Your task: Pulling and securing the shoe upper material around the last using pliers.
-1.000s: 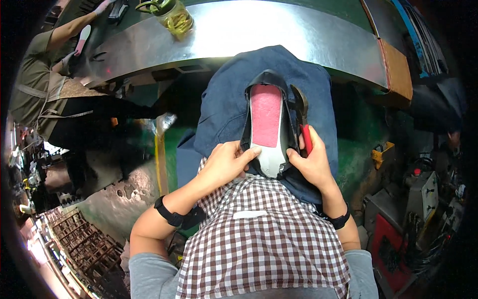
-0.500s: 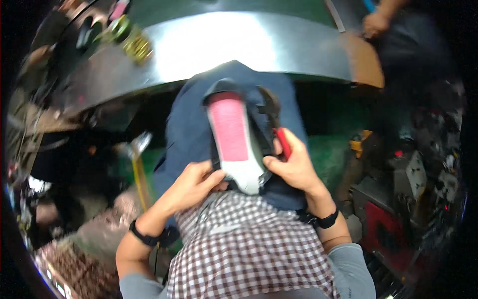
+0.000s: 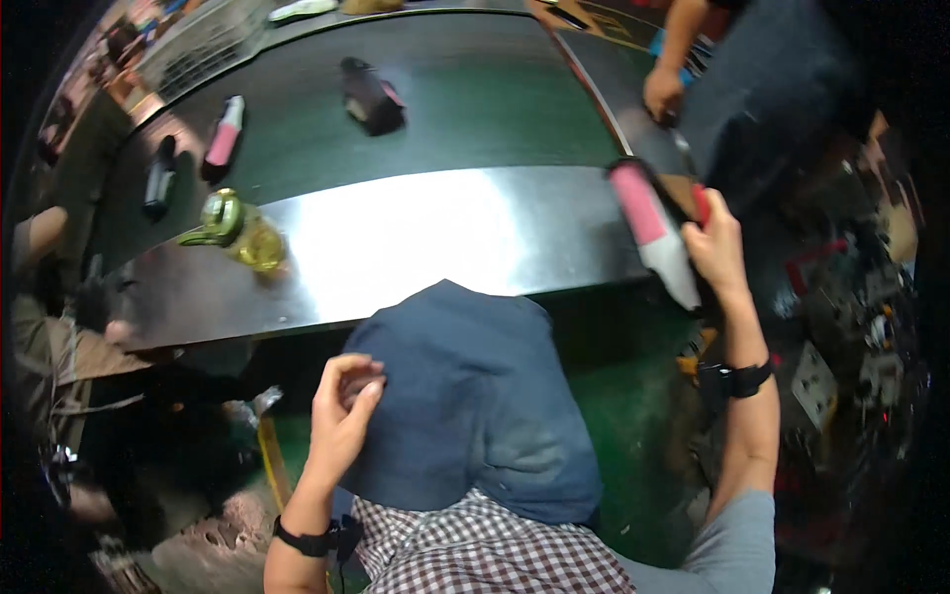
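My right hand (image 3: 719, 252) is out at the right end of the metal edge. It grips red-handled lasting pliers (image 3: 700, 201) together with a shoe last (image 3: 648, 223). The last is white with a pink sole piece, and a black upper wraps its sides. It hangs tilted, its white end toward me; the fingers behind it are hidden. My left hand (image 3: 344, 408) hovers at the left side of the dark blue cloth (image 3: 465, 396) on my lap. Its fingers are loosely curled, apart from the thumb, and hold nothing.
A shiny metal ledge (image 3: 416, 238) borders a green conveyor belt (image 3: 465, 109). Several lasted shoes lie on it, one a dark shoe (image 3: 372, 97). A jar of yellow liquid (image 3: 242, 233) stands at left. A co-worker's hand (image 3: 664, 94) is near, far right.
The shoe last and pliers have gone from my lap to the far right in my right hand. My left hand has let go of the last and moved slightly left.
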A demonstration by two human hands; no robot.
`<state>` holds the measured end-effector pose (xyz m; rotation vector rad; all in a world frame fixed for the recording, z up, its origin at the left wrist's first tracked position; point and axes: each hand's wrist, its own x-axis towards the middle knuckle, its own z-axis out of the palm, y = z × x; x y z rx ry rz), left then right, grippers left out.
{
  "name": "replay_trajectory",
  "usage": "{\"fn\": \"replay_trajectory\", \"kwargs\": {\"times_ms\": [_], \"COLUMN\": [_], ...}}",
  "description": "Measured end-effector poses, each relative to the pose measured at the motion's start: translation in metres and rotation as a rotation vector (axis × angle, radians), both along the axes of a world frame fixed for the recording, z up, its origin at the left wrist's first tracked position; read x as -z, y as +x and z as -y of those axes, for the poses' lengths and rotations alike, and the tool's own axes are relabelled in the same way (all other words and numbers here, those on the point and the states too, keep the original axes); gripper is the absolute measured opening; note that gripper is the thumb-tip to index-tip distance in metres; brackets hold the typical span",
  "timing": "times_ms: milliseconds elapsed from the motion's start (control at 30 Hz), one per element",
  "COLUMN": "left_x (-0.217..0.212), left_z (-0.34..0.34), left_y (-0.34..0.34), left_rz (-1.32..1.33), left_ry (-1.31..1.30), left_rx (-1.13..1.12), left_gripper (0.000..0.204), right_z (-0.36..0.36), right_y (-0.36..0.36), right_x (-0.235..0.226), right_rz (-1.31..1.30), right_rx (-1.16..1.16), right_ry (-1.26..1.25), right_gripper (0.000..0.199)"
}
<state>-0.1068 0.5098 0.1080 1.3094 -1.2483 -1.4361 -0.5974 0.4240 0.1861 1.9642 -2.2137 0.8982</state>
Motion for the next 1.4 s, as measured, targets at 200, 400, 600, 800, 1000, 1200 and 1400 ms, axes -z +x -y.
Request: {"fn": "replay_trajectory", "kwargs": {"times_ms": [200,400,600,800,1000,1200,1400], "left_x": [0.014,0.041,0.071,0.094,0.068,0.014,-0.07], "left_z": [0.107,0.261,0.416,0.512,0.498,0.37,0.192], "left_y": [-0.023,-0.063,-0.096,-0.122,-0.086,0.011,0.056], "left_rz": [0.191,0.395,0.622,0.737,-0.104,-0.402,-0.269], "left_ry": [-0.229,-0.351,-0.061,0.153,0.279,0.304,0.328], "left_rx": [-0.063,-0.199,-0.37,-0.546,-0.508,-0.076,0.086], "left_gripper": [0.056,0.093,0.136,0.14,0.067,0.043,0.055], "right_z": [0.06,0.064,-0.026,-0.123,-0.153,-0.157,-0.176], "right_y": [-0.105,-0.094,0.004,0.086,0.1,0.112,0.123], "right_x": [0.071,0.079,0.111,0.128,0.144,0.127,0.081], "right_rz": [-0.217,-0.063,0.804,1.559,1.618,1.678,1.482], "right_rx": [0.41,0.442,0.039,0.122,0.103,0.094,-0.112], "right_ry": [0.118,0.04,-0.018,0.459,0.647,0.35,0.216], "right_gripper": [0.028,0.036,0.016,0.038,0.048,0.046,0.035]}}
